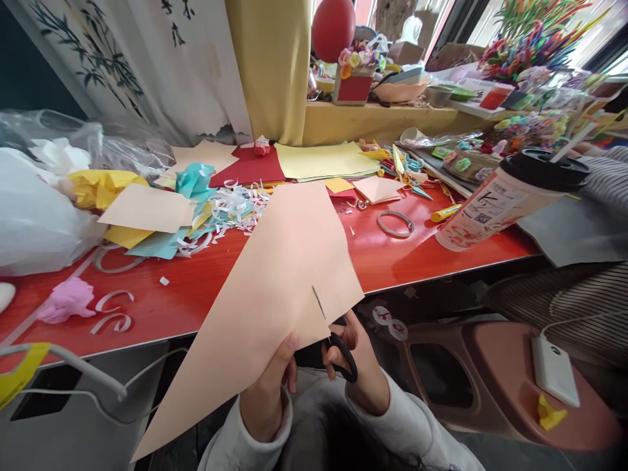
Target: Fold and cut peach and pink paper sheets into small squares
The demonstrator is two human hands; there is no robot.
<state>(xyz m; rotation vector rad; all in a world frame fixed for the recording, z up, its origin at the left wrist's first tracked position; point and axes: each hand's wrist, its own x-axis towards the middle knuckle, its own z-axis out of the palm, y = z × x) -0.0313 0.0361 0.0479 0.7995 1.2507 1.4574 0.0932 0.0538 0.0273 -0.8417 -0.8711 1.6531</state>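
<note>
The left hand (272, 376) grips the peach paper sheet (279, 268) at its near edge, with the thumb on the upper face and the fingers curled beneath. The right hand (362, 360) is closed on the scissors (352, 364), with a black handle loop visible at the fingers. The scissors are located at the near right edge of the sheet; a narrow dark line runs from there toward the far side of the sheet, and whether it is the blade or a slit cannot be told. The sheet is held at the near edge of the red table (392, 265), its long tapered corner extending to the near left. To the left on the table are white paper shreds (235, 208), crumpled teal paper (195, 180) and a crumpled pink piece (69, 299). At the far side lie a red sheet (258, 167) and yellow sheets (324, 159). To the right are a grey ring (395, 224), a yellow tube (445, 213) and a cup (483, 203) with a black lid and a straw.
</note>
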